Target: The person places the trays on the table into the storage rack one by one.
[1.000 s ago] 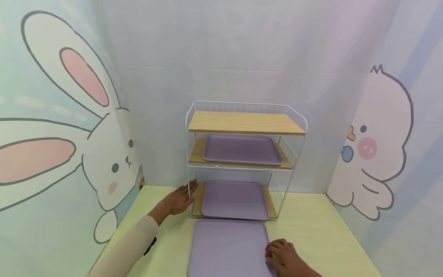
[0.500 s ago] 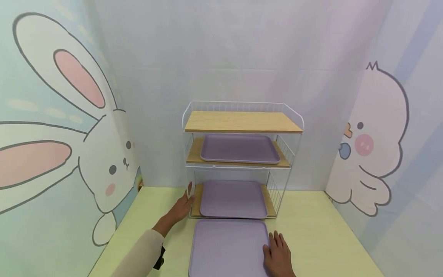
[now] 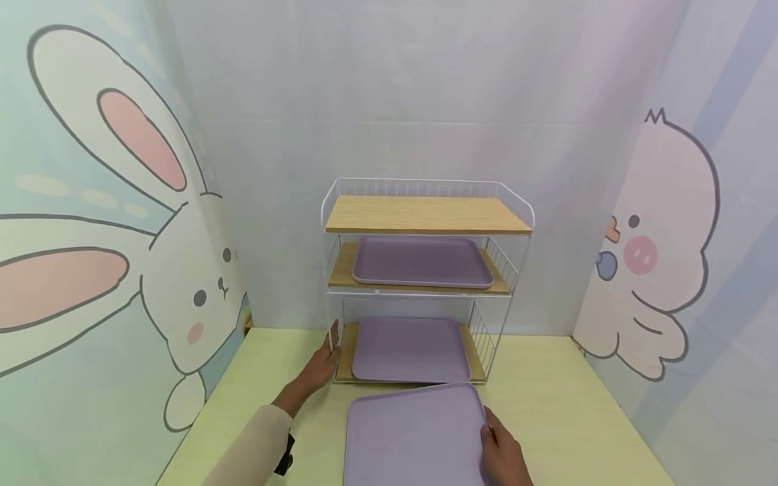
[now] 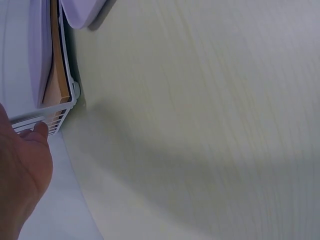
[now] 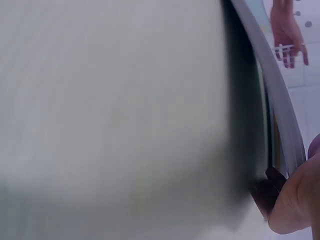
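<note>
My right hand (image 3: 504, 452) grips the right edge of a pale purple tray (image 3: 416, 435) in front of the rack. The thumb lies on top and the fingers are under the rim, and the tray's right side is raised off the table in the right wrist view. My left hand (image 3: 319, 368) holds the left side of a white wire rack (image 3: 509, 317) with wooden shelves. In the left wrist view its thumb (image 4: 41, 129) meets the wire side; most of its fingers are hidden there. One purple tray (image 3: 410, 349) lies on the bottom shelf, another purple tray (image 3: 422, 261) on the middle shelf.
The rack's wooden top shelf (image 3: 425, 214) carries nothing. A pale yellow table (image 3: 547, 405) extends on both sides of the rack. Behind stands a hanging cloth backdrop (image 3: 425, 81), with a printed rabbit at left and a printed chick at right.
My right hand has gone from resting at the front tray's right edge to gripping it; that tray has turned slightly and its right side has risen. My left hand has shifted to hold the rack's side.
</note>
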A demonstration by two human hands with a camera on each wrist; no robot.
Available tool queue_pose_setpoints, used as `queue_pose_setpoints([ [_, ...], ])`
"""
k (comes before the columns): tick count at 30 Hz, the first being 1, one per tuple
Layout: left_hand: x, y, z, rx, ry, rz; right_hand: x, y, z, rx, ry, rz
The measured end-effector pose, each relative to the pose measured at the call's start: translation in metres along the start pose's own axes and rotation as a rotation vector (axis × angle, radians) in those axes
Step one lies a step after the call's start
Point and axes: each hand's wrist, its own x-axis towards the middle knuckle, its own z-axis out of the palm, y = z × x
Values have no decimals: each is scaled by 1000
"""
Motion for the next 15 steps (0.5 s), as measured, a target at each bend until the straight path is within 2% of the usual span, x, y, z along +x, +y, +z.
queue_pose_setpoints([
  [6, 1, 1, -1, -19, 10, 25, 8, -13, -24, 228, -104, 79],
  [8, 0, 0, -1, -32, 5, 41, 8, -16, -30, 290, -115, 94],
  [11, -3, -3, 0, -53, 1, 86, 7, -24, -41, 364, -118, 119],
  [12, -4, -6, 0, -26, 4, 115, 6, -28, -45, 393, -117, 130],
  [15, -7, -10, 1, -27, 23, 165, 6, -47, -62, 454, -112, 159],
])
